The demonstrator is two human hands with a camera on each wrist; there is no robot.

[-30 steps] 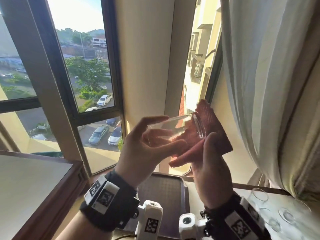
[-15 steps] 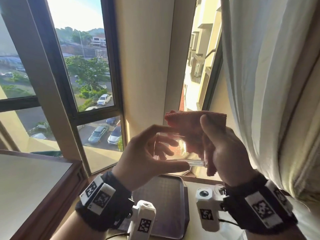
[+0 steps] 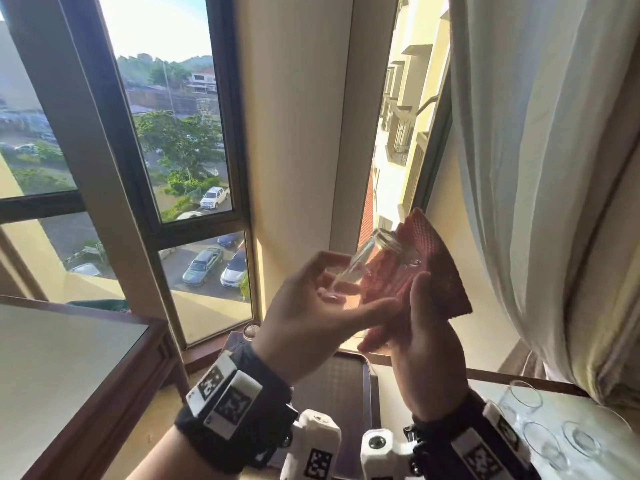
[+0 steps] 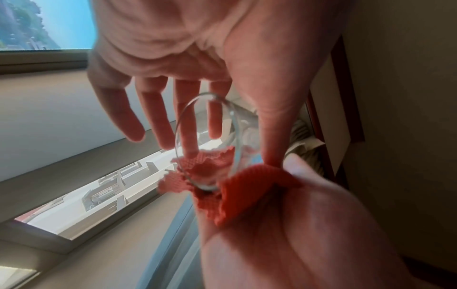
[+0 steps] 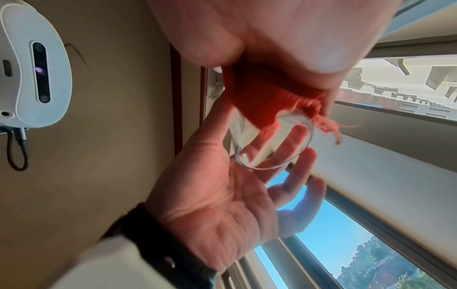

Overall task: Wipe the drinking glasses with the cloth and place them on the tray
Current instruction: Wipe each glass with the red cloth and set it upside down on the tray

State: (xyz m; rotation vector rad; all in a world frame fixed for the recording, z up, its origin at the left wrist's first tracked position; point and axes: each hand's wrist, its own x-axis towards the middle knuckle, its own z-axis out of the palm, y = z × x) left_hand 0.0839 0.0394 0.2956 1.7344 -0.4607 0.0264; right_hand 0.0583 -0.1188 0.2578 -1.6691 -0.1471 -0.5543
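Observation:
A clear drinking glass [image 3: 362, 259] is held up before the window, tilted with its base up and to the right. My right hand [image 3: 426, 358] grips a red waffle cloth [image 3: 440, 271] wrapped round the glass's lower side. In the left wrist view the cloth [image 4: 247, 191] bunches against the rim of the glass [image 4: 235, 136]. My left hand [image 3: 311, 306] cups the rim end with straight, spread fingers [image 4: 158, 117], the thumb lying along the wall. The right wrist view shows the left palm [image 5: 222, 205] open under the glass [image 5: 247, 127]. The dark tray [image 3: 346, 382] lies below my hands.
Several clear glasses [image 3: 526, 400] stand on the pale tabletop at the lower right. A wooden table [image 3: 69, 358] stands at the left. A white curtain [image 3: 536, 168] hangs close on the right. Another small glass [image 3: 251, 330] sits by the window sill at the tray's far left.
The glass has tipped from level to base-up. My right hand turned from over the glass to under it, swinging the cloth up behind. My left fingers have straightened.

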